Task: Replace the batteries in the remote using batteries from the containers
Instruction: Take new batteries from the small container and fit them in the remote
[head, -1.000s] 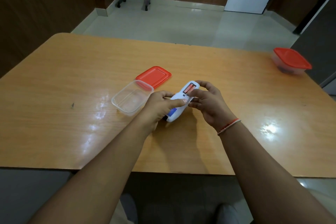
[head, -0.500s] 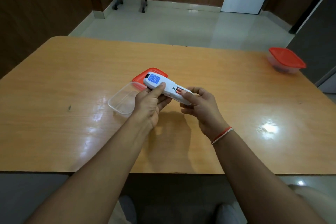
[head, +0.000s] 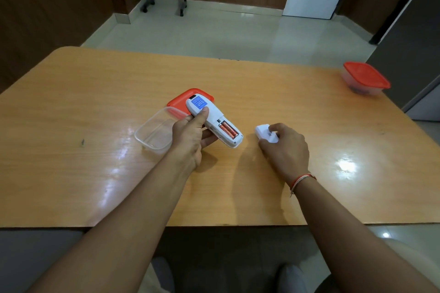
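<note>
My left hand (head: 190, 137) grips a white remote (head: 212, 119) back side up above the table, thumb on its blue label. Its battery bay is uncovered and shows two orange batteries (head: 228, 130). To the right, my right hand (head: 284, 147) holds the white battery cover (head: 265, 135) down at the tabletop, fingers curled around it. An empty clear container (head: 154, 134) sits left of my left hand, its red lid (head: 177, 102) lying behind the remote. A second container with a red lid on (head: 365, 78) stands at the far right of the table.
The wooden table (head: 95, 107) spreads wide under both hands; its near edge runs just above my forearms. Beyond its far edge is a tiled floor with a rolling stand's legs (head: 164, 6) at the back.
The battery cover has come off the remote. My right hand moved right with it down to the table. My left hand keeps the remote, now showing the batteries.
</note>
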